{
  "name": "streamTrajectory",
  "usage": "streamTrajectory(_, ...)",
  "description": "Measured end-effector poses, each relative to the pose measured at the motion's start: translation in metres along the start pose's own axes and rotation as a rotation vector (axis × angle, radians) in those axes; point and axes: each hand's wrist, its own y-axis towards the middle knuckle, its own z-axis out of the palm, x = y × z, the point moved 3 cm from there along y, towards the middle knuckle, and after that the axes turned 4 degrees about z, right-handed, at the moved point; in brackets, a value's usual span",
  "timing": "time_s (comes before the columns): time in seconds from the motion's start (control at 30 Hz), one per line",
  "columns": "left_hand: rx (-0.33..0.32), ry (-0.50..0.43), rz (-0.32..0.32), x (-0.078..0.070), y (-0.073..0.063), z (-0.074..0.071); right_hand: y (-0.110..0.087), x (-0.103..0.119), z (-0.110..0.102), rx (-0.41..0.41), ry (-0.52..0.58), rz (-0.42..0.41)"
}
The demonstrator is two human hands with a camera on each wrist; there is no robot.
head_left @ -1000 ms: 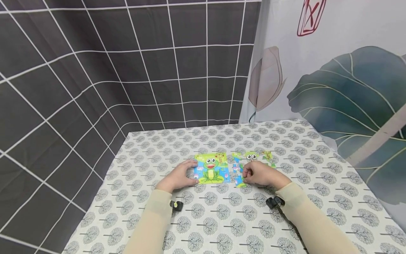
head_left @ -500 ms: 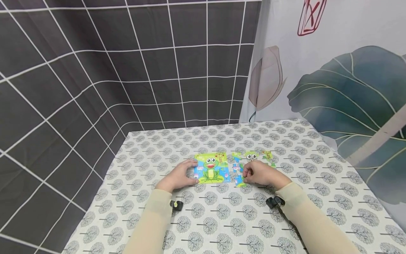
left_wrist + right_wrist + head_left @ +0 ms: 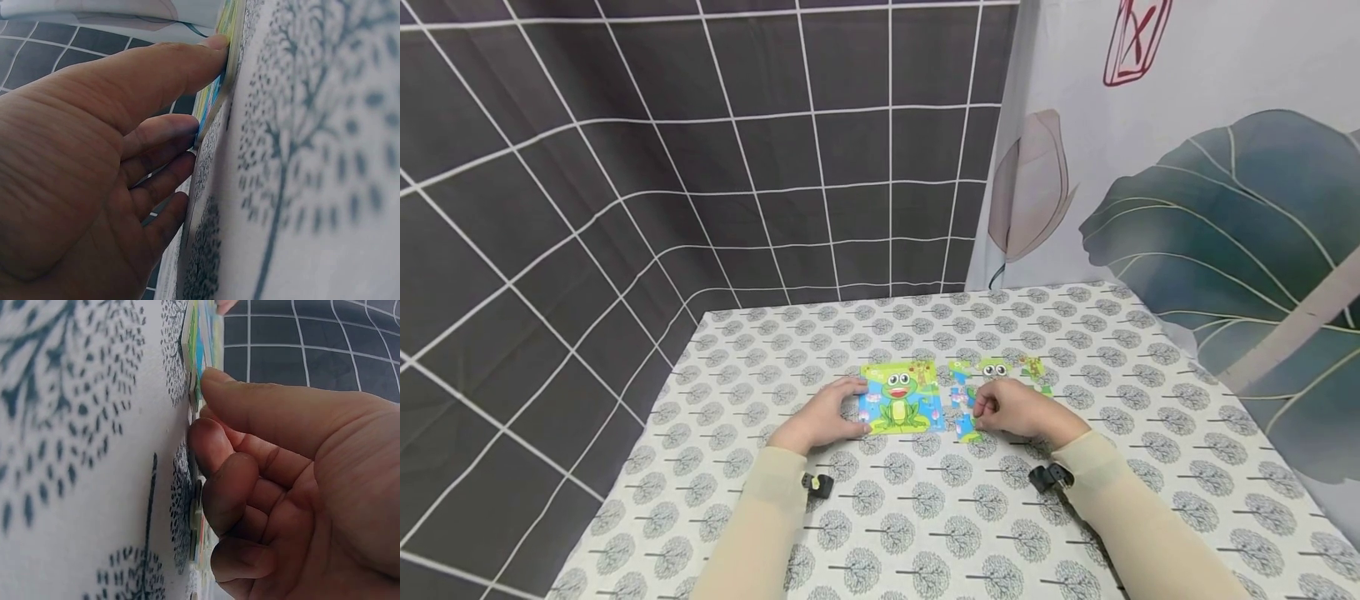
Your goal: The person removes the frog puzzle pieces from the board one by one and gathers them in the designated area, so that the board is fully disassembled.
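Note:
A square frog picture (image 3: 898, 397) lies flat on the patterned cloth. My left hand (image 3: 824, 414) rests at its left side, with thumb and fingertips touching the edge; in the left wrist view those fingers (image 3: 159, 134) are nearly straight. Right of the picture is a partly assembled frog jigsaw puzzle (image 3: 962, 392) with gaps between its pieces. Over its lower part my right hand (image 3: 1011, 408) has curled fingers, the thumb and forefinger pinching at a green and blue puzzle piece (image 3: 200, 353). My right hand hides much of the puzzle's middle and lower right.
A white cloth with grey trees (image 3: 895, 517) covers the table. Behind it and to the left hangs a dark curtain with a white grid (image 3: 850, 208). A pale curtain with large leaves (image 3: 1225, 217) hangs on the right.

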Motion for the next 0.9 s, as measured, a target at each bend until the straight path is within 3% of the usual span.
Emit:
streamTrajectory(0.5,0.0,-0.013,-0.003,0.0,-0.002,0.0,0.019,0.029,0.009,-0.038,-0.06,-0.035)
streamTrajectory(0.9,0.007,-0.011,-0.013,-0.003,-0.003,0.0,0.031,0.049,0.025,-0.022,-0.094,-0.021)
